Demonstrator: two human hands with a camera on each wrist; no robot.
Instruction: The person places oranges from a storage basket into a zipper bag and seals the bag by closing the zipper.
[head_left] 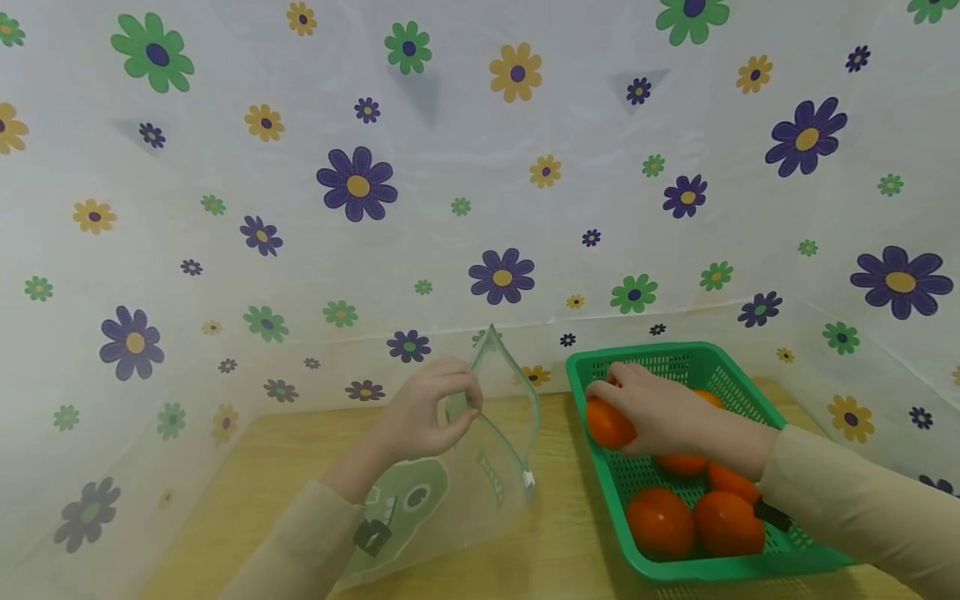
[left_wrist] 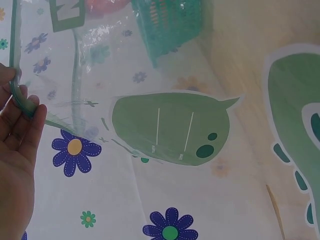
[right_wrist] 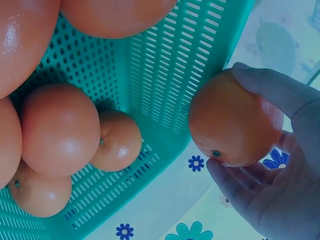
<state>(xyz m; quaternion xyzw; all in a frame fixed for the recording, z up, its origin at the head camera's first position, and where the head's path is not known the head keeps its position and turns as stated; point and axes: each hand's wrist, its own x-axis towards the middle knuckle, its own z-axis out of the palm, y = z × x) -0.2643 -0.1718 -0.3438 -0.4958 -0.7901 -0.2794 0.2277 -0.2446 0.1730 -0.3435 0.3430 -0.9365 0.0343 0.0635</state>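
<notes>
My left hand (head_left: 435, 412) pinches the green rim of a clear zip bag (head_left: 480, 467) printed with green cartoon shapes, holding its mouth up off the wooden table. In the left wrist view the fingers (left_wrist: 20, 120) clamp the bag (left_wrist: 170, 130) edge at the left. My right hand (head_left: 652, 408) grips an orange (head_left: 607, 423) over the left rim of a green plastic basket (head_left: 592, 371). The right wrist view shows that orange (right_wrist: 235, 120) held in curled fingers beside the basket wall (right_wrist: 170, 75). Several more oranges (head_left: 693, 521) lie in the basket.
A white sheet with purple, green and yellow flowers (head_left: 356, 183) hangs behind and around the wooden table (head_left: 247, 483). The basket stands at the table's right, the bag at its middle. A small black object (head_left: 772, 514) pokes out by my right sleeve.
</notes>
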